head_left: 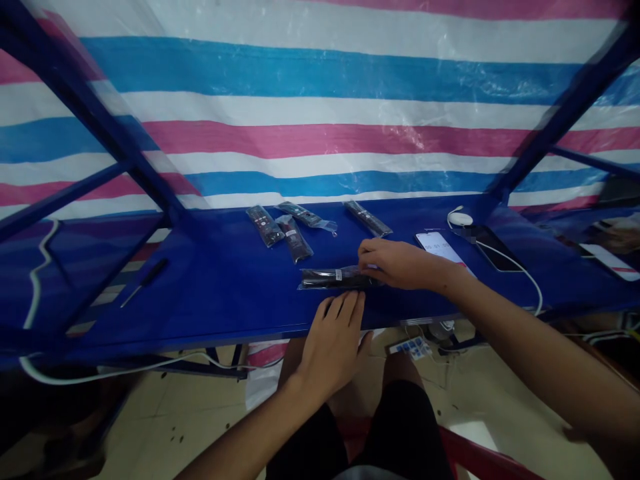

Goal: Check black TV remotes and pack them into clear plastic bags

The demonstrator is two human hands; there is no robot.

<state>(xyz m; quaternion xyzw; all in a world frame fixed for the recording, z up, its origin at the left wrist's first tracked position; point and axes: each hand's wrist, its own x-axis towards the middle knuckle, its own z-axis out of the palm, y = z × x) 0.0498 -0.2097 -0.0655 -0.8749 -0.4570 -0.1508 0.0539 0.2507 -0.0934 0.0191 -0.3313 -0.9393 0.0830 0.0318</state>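
Small makeshift electronics work stall, not a kitchen or office. Far side closed off by a striped plastic tarpaulin (320, 80) in pink, white and blue. Work surface is a blue bench (215, 300) on a dark blue frame, standing over a pale tiled floor (160, 427). On the bench: remote controls in plastic sleeves (265, 225) toward the far edge, a smartphone (440, 245) right of centre, a screwdriver (147, 280) at left, and a white charging cable (520, 273) at right.
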